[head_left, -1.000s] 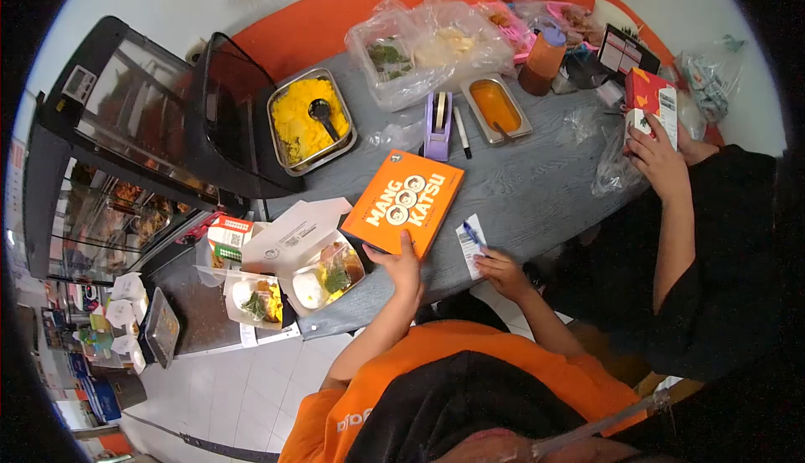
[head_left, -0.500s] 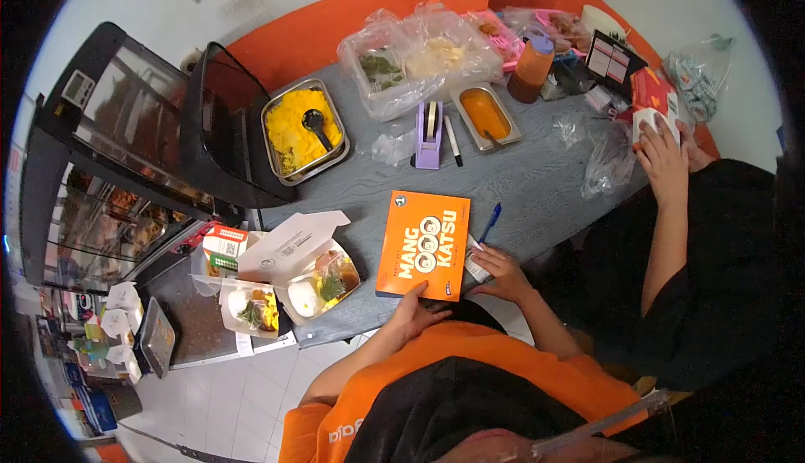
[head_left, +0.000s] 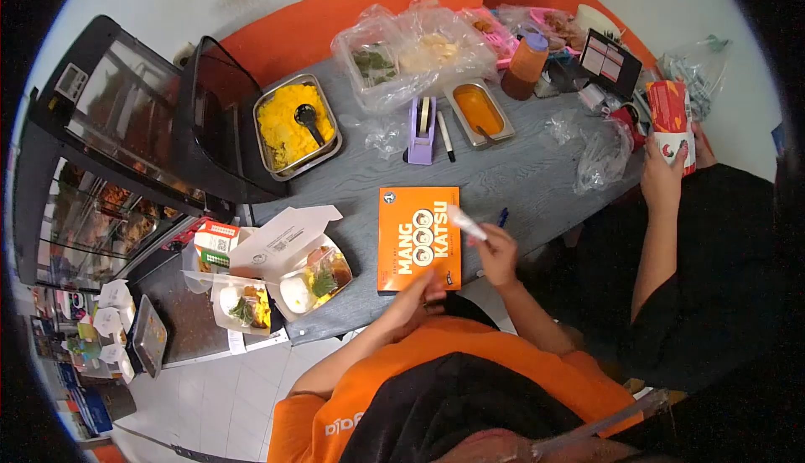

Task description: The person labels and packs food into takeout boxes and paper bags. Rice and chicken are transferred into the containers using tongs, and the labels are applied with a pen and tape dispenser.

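My right hand (head_left: 499, 257) is closed on a small white paper slip (head_left: 466, 222), held up over the right side of an orange carton (head_left: 394, 236) printed "MANG KATSU". My left hand (head_left: 412, 297) is at the carton's near edge, its thumb up and its fingers smeared by motion. The carton lies flat on the grey counter with its lid down. A blue pen (head_left: 502, 217) lies just beyond my right hand, partly covered by it.
Two open meal boxes (head_left: 312, 283) with rice and greens stand at left. Behind are a tray of yellow food (head_left: 289, 119), a purple tape dispenser (head_left: 421, 140) and a sauce pan (head_left: 480, 109). At right a co-worker's hand (head_left: 662, 179) holds a red-and-white carton (head_left: 671, 115).
My right hand has raised the paper slip from the counter over the carton. My left hand has drawn back from the carton's top. The co-worker has lifted the red-and-white carton upright.
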The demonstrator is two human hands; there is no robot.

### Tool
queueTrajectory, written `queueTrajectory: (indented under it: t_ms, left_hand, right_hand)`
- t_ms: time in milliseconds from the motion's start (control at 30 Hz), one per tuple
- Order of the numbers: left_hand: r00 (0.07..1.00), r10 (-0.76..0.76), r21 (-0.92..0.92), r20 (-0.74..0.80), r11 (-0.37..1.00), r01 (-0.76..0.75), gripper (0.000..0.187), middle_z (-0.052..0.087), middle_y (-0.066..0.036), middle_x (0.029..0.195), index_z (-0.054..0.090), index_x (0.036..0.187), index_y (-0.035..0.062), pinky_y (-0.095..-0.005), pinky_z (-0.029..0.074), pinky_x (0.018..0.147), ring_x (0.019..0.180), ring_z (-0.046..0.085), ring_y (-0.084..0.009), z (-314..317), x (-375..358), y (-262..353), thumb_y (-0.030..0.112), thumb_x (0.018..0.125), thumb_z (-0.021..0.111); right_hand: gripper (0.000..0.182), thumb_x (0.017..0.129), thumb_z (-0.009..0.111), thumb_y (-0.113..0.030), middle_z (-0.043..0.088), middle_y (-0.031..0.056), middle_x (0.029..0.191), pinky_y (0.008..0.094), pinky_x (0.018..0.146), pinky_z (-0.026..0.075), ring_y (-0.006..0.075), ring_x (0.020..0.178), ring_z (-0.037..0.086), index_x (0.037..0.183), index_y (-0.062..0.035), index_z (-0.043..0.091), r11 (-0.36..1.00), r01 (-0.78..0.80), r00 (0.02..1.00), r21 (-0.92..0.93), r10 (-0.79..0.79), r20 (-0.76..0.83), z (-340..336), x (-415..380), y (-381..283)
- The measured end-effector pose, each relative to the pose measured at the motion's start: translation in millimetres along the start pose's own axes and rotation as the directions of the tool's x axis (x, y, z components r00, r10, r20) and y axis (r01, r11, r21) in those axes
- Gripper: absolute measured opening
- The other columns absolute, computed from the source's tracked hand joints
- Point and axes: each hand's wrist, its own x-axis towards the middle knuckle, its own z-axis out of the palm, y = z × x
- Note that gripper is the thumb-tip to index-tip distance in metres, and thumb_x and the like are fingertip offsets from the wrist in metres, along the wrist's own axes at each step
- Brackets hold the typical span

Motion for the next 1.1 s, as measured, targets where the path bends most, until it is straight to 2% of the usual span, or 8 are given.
queueTrajectory:
  t_ms: [67,233,533,600,733,800,900,1100]
  left_hand:
    - [0.86,0.508,0.149,0.043,0.848,-0.508,0.035,0.05,-0.005,0.106,0.046,0.114,0.0047,-0.026,0.039,0.085,0.096,0.048,-0.013,-2.2,3.4,11.5,0.032,0.091,0.047]
    - [0.761,0.646,0.413,0.052,0.68,-0.606,0.021,0.06,-0.002,0.083,0.055,0.099,0.0013,-0.0208,0.042,0.067,0.073,0.053,-0.0061,-9.6,13.7,41.0,0.017,0.086,0.058]
    - [0.571,0.805,0.55,-0.163,0.555,-0.625,0.016,0.062,-0.005,0.074,0.063,0.083,-0.0017,-0.024,0.043,0.052,0.056,0.054,-0.01,-46.1,59.9,43.4,0.015,0.082,0.063]
    - [-0.019,0.978,0.791,0.207,-0.179,-0.586,0.021,0.061,-0.007,0.07,0.064,0.075,-0.0021,-0.026,0.043,0.055,0.059,0.055,-0.0127,-53.1,67.8,45.1,0.018,0.082,0.062]
    - [0.26,0.965,0.6,0.032,0.19,-0.777,0.023,0.062,-0.008,0.073,0.065,0.075,-0.0023,-0.0275,0.044,0.058,0.062,0.056,-0.015,-42.2,47.6,51.9,0.02,0.082,0.063]
    - [0.422,0.906,0.651,-0.014,0.329,-0.684,0.024,0.063,-0.01,0.079,0.064,0.073,-0.0041,-0.0277,0.045,0.059,0.062,0.057,-0.0155,-36.9,37.8,57.7,0.018,0.082,0.063]
    - [0.575,0.814,0.593,-0.086,0.506,-0.627,0.025,0.062,-0.011,0.08,0.06,0.091,-0.0051,-0.0286,0.046,0.059,0.06,0.056,-0.0167,-42.2,41.2,58.9,0.016,0.079,0.066]
    - [0.388,0.922,0.861,0.018,0.183,-0.474,0.068,0.051,-0.022,0.112,0.036,0.124,0.002,-0.0362,0.046,0.076,0.096,0.055,-0.0291,-53.7,40.2,48.1,0.009,0.068,0.073]
  right_hand:
    - [0.026,0.076,0.053,0.006,0.06,0.0123,0.094,0.0298,0.068,0.048,0.0201,0.079,0.059,0.099,0.0008,0.062,0.968,0.236,0.968,-0.081,-0.227,0.107,5.4,-1.2,-24.0]
    - [0.037,0.073,0.049,0.007,0.056,0.0146,0.095,0.0346,0.077,0.045,0.0293,0.089,0.055,0.106,-0.0032,0.061,0.877,0.478,0.827,-0.056,-0.428,0.364,14.6,-12.6,-16.3]
    - [0.037,0.075,0.057,-0.01,0.044,0.0141,0.107,0.0429,0.086,0.035,0.034,0.099,0.041,0.111,-0.0043,0.054,0.727,-0.06,0.997,-0.684,0.075,-0.008,0.9,-7.9,75.1]
    - [0.032,0.077,0.058,-0.013,0.044,0.0143,0.11,0.0431,0.086,0.034,0.0341,0.101,0.04,0.108,-0.0036,0.056,0.731,-0.006,0.998,-0.683,0.051,0.046,1.2,0.4,86.2]
    - [0.027,0.079,0.059,-0.012,0.05,0.0132,0.102,0.0392,0.08,0.04,0.0307,0.093,0.047,0.104,-0.0027,0.057,0.634,0.11,0.99,-0.766,-0.138,0.028,23.5,24.1,13.6]
    - [0.024,0.08,0.06,-0.012,0.056,0.0106,0.088,0.0327,0.072,0.045,0.0243,0.083,0.055,0.101,-0.0016,0.057,0.985,-0.005,0.952,-0.171,0.057,0.301,39.4,36.1,-9.5]
    - [0.022,0.078,0.062,-0.007,0.059,0.0089,0.076,0.028,0.064,0.047,0.0187,0.071,0.059,0.098,0.0012,0.056,0.754,-0.518,0.795,0.405,0.25,0.552,65.8,47.8,-33.3]
    - [0.032,0.071,0.067,-0.002,0.061,0.0108,0.074,0.0264,0.054,0.047,0.0175,0.058,0.06,0.099,0.0023,0.052,0.986,-0.162,0.954,0.045,0.145,0.262,99.5,54.4,14.3]
